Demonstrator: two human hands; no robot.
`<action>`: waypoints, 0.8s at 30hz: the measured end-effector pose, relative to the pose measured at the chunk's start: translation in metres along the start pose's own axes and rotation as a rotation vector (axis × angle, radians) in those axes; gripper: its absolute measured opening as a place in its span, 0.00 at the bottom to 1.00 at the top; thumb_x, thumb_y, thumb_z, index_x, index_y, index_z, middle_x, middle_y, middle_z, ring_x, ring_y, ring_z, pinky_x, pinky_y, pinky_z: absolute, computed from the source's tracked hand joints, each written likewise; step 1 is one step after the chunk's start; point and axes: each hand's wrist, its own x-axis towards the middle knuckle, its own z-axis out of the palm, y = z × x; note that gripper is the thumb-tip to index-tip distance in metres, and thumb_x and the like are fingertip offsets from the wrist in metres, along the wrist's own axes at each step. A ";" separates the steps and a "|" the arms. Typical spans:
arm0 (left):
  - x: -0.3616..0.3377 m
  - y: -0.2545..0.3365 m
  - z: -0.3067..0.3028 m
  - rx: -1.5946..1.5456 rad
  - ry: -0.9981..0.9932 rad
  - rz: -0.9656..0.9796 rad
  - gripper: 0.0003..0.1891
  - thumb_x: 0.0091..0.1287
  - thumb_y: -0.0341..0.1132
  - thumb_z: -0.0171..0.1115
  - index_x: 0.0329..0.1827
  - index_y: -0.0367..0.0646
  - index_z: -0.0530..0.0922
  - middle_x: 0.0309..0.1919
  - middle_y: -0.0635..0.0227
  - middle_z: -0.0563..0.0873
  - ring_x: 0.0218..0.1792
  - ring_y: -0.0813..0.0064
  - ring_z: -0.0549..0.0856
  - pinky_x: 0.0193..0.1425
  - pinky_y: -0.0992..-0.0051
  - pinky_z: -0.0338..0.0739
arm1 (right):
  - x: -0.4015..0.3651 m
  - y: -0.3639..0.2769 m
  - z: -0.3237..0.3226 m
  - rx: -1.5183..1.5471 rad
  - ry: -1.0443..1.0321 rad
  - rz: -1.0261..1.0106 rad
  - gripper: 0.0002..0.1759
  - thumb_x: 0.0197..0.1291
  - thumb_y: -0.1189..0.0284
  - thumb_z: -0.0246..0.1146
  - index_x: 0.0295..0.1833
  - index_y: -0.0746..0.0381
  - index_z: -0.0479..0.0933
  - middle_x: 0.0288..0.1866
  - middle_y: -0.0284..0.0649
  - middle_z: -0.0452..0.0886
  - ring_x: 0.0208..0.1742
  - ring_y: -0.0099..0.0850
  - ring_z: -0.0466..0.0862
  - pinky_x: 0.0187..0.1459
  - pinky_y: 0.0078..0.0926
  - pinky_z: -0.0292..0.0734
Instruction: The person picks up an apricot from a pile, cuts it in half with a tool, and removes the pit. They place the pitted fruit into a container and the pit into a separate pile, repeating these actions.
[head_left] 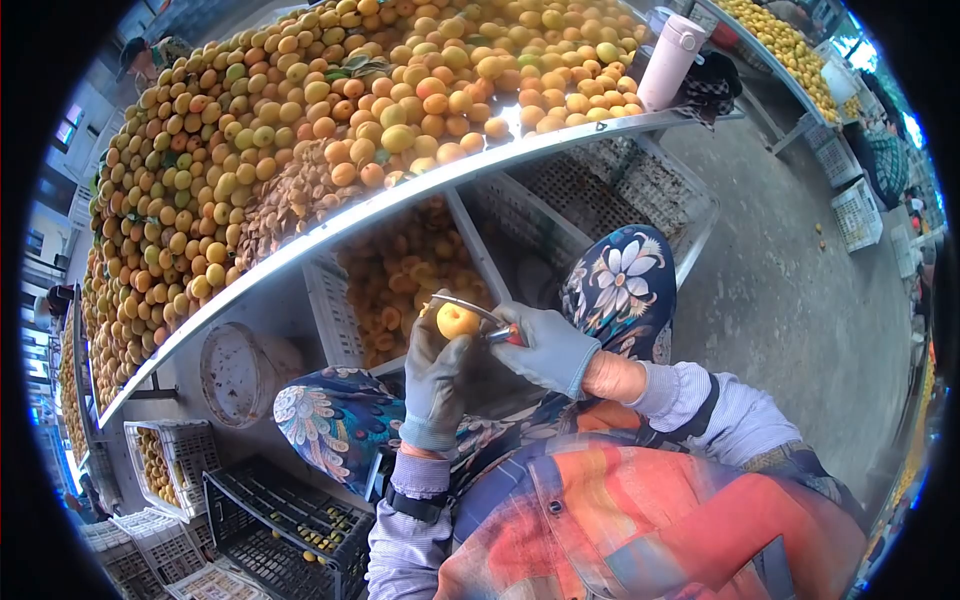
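Two gloved hands, a left hand [437, 375] and a right hand [545, 348], one apricot [458, 320] between them, one knife [480, 310], one pink tumbler [670, 58], one desk [560, 136] in front, one round bucket [238, 372], one black crate [285, 525], heaped fruit [300, 130] too many to count.

Bright daylight, table-edge [560, 135] glare, heavy fisheye warp, black vignetted corners.

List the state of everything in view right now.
left hand: gloved, shut on apricot
right hand: gloved, shut on knife
knife: blade against the apricot's top
table: heaped with loose apricots
pink tumbler: upright, lid on
white crate: part full of fruit
black crate: nearly empty, few fruit
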 end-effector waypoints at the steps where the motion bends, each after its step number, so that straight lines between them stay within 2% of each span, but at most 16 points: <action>1: -0.001 0.001 0.002 -0.029 0.013 0.002 0.30 0.66 0.26 0.62 0.71 0.37 0.62 0.56 0.65 0.77 0.53 0.76 0.79 0.60 0.78 0.73 | 0.000 0.000 0.001 0.000 0.001 0.000 0.11 0.59 0.70 0.59 0.45 0.62 0.73 0.21 0.37 0.78 0.22 0.27 0.81 0.25 0.25 0.72; 7: 0.000 -0.002 -0.001 -0.028 0.003 -0.031 0.29 0.65 0.26 0.63 0.69 0.37 0.64 0.55 0.67 0.78 0.52 0.78 0.79 0.57 0.80 0.75 | 0.001 -0.001 0.001 -0.027 -0.045 0.056 0.09 0.58 0.71 0.59 0.42 0.63 0.71 0.20 0.38 0.78 0.20 0.30 0.81 0.24 0.28 0.73; 10: 0.000 0.000 0.002 0.011 0.012 -0.026 0.29 0.64 0.25 0.63 0.69 0.37 0.64 0.54 0.67 0.78 0.52 0.78 0.79 0.56 0.80 0.75 | 0.002 -0.001 0.001 -0.114 -0.015 -0.009 0.09 0.58 0.71 0.58 0.41 0.63 0.71 0.21 0.40 0.78 0.22 0.33 0.82 0.25 0.30 0.74; 12: 0.002 -0.002 0.001 0.017 0.015 -0.023 0.30 0.63 0.24 0.63 0.69 0.37 0.65 0.54 0.67 0.78 0.52 0.78 0.79 0.57 0.79 0.75 | 0.001 -0.008 0.000 -0.038 -0.059 0.114 0.10 0.57 0.70 0.58 0.41 0.63 0.71 0.22 0.43 0.79 0.24 0.39 0.83 0.28 0.34 0.75; 13: 0.002 -0.003 0.000 0.024 0.019 -0.019 0.30 0.63 0.23 0.64 0.69 0.36 0.65 0.54 0.67 0.78 0.52 0.77 0.79 0.57 0.79 0.75 | 0.002 -0.008 0.000 -0.038 -0.060 0.114 0.10 0.57 0.70 0.58 0.41 0.63 0.71 0.22 0.43 0.79 0.24 0.39 0.83 0.28 0.34 0.75; 15: 0.003 -0.004 0.000 0.028 0.031 -0.020 0.30 0.62 0.22 0.64 0.68 0.36 0.65 0.55 0.66 0.78 0.52 0.77 0.79 0.58 0.79 0.75 | 0.002 -0.006 0.000 -0.057 -0.043 0.070 0.10 0.57 0.70 0.58 0.42 0.63 0.71 0.23 0.48 0.79 0.28 0.47 0.83 0.31 0.40 0.75; 19: 0.006 -0.007 -0.006 0.066 0.034 0.018 0.29 0.60 0.20 0.65 0.66 0.34 0.67 0.55 0.65 0.78 0.53 0.76 0.79 0.60 0.78 0.74 | 0.009 0.008 0.001 -0.164 -0.047 0.036 0.10 0.56 0.71 0.58 0.43 0.62 0.71 0.26 0.52 0.79 0.32 0.53 0.81 0.33 0.45 0.74; 21: 0.004 0.001 -0.002 0.086 0.050 0.007 0.29 0.59 0.20 0.65 0.65 0.33 0.68 0.54 0.65 0.79 0.53 0.76 0.80 0.60 0.78 0.74 | 0.012 0.017 0.005 -0.200 0.013 -0.086 0.10 0.55 0.72 0.58 0.44 0.62 0.71 0.28 0.54 0.79 0.35 0.57 0.80 0.36 0.48 0.74; 22: 0.003 0.003 0.000 0.106 0.062 -0.002 0.28 0.59 0.20 0.66 0.64 0.33 0.70 0.54 0.65 0.79 0.53 0.76 0.80 0.60 0.78 0.74 | 0.012 0.019 0.007 -0.199 0.014 -0.085 0.10 0.55 0.72 0.58 0.44 0.62 0.71 0.28 0.54 0.79 0.35 0.57 0.80 0.36 0.48 0.74; 24: 0.004 0.001 0.000 0.102 0.047 -0.004 0.27 0.59 0.20 0.66 0.63 0.33 0.70 0.54 0.65 0.80 0.52 0.77 0.80 0.60 0.78 0.74 | 0.012 0.020 0.009 -0.245 0.055 -0.040 0.12 0.55 0.76 0.58 0.47 0.64 0.72 0.32 0.55 0.79 0.38 0.55 0.81 0.36 0.38 0.74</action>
